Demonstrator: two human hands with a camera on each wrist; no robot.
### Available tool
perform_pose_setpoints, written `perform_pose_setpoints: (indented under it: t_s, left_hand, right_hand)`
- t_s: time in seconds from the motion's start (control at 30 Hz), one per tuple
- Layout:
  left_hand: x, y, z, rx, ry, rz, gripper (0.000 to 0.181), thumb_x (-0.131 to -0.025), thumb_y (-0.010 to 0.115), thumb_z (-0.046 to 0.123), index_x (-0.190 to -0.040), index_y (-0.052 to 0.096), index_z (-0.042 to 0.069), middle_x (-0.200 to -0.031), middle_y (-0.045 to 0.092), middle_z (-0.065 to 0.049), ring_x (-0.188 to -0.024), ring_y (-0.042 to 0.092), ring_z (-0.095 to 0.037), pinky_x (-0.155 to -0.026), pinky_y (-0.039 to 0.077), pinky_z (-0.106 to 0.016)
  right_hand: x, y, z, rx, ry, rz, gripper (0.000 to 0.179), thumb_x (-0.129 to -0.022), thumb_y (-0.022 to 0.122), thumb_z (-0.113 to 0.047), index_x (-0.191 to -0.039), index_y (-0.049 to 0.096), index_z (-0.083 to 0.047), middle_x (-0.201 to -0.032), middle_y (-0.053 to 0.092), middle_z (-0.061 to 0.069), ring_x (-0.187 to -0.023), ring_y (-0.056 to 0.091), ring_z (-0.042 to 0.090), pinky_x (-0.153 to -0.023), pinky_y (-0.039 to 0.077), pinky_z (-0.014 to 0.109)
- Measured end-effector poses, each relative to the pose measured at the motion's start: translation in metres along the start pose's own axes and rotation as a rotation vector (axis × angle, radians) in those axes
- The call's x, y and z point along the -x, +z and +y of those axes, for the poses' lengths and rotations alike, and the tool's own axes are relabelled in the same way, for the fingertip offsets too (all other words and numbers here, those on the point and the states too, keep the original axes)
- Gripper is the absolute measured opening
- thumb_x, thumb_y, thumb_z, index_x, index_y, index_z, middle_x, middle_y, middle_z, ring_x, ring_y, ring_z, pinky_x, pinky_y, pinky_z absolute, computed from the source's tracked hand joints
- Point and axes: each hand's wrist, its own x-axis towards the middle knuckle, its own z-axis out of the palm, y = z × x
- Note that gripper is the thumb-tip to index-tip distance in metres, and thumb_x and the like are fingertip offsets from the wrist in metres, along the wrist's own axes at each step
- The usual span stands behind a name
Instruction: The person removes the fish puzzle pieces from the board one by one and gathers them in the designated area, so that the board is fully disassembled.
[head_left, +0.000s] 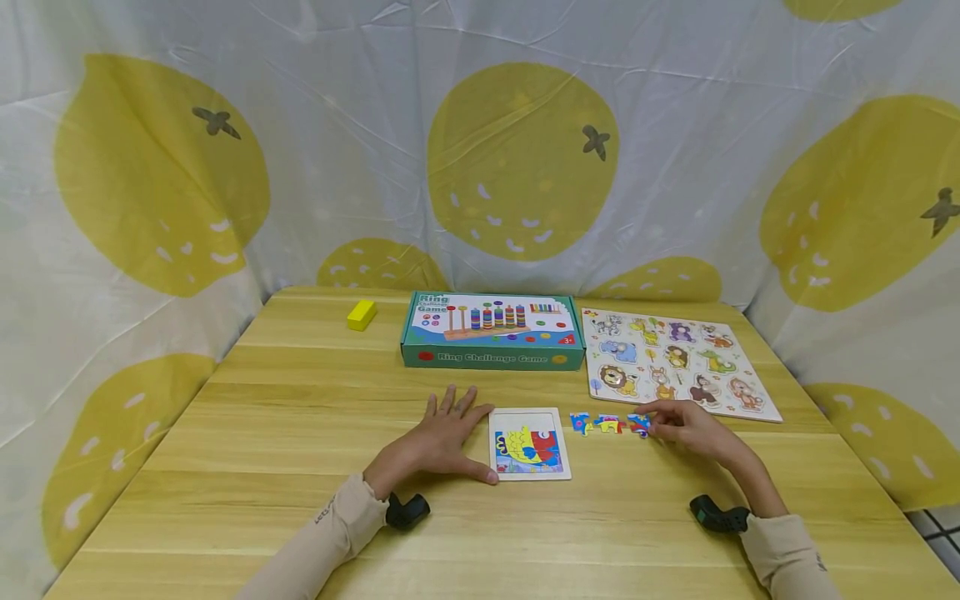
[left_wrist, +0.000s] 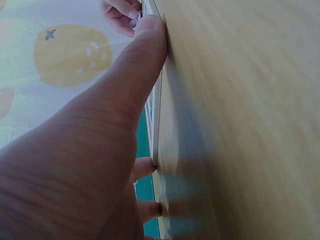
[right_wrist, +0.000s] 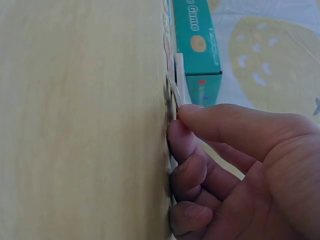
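Right hand (head_left: 690,429): it pinches the rightmost loose piece, a thin, blue-and-red printed jigsaw piece (head_left: 639,425), between thumb and forefinger. In the right-wrist view the piece stands tilted, its gripped edge raised from the pale wood-grain tabletop (head_left: 225,475); the other fingers curl beneath the thumb. Left hand (head_left: 442,437): it grasps nothing; its fingers are spread, with thumb and forefinger touching the left corners of a square, white-bordered fish puzzle tray (head_left: 525,422). The tray lies flat between the hands, its upper strip bare of picture.

The step in hand appears to be picking up the piece. Good practice, in my judgement: pinch by the edges, lift straight up so that the neighbouring pieces are not dragged, and check the print's orientation. Light pressure from the left hand should suffice to steady the tray.

Count: loose pieces, three by my reading, in a row right of the tray, including a blue-and-yellow piece (head_left: 581,423) and a yellow-and-red piece (head_left: 609,425). Fish puzzle tray, one. Green cardboard ring-game box (head_left: 491,357), one, behind the tray. White animal puzzle board (head_left: 607,392), one, right of the box, bearing eleven animals. Small yellow rectangular block (head_left: 362,315), one, left of the box.
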Motion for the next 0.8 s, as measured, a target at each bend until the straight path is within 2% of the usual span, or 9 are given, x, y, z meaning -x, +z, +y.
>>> perform_pose_setpoints:
  t_s: [0.5, 0.8]
  left_hand:
    - [0.0003, 0.0001, -0.0001, -0.006, 0.003, -0.001, 0.106, -0.068, 0.068, 0.073, -0.152, 0.027, 0.023, -0.161, 0.007, -0.012, -0.145, -0.006, -0.043, -0.112, -0.004, -0.063]
    - [0.0003, 0.0002, -0.0003, -0.006, 0.004, -0.001, 0.106, -0.068, 0.067, 0.073, -0.152, 0.027, 0.023, -0.161, 0.007, -0.012, -0.145, -0.006, -0.043, -0.112, -0.005, -0.063]
  right_hand:
    - [-0.0015, 0.0019, -0.001, 0.007, 0.047, 0.003, 0.031, -0.093, 0.058, -0.002, -0.122, 0.057, 0.011, -0.081, 0.058, 0.006, -0.064, 0.047, 0.005, -0.055, 0.042, 0.023]
    - [0.0001, 0.0016, -0.0031, -0.023, 0.022, 0.006, 0.031, -0.094, 0.057, -0.001, -0.122, 0.057, 0.011, -0.082, 0.06, 0.01, -0.064, 0.049, 0.009, -0.055, 0.044, 0.024]
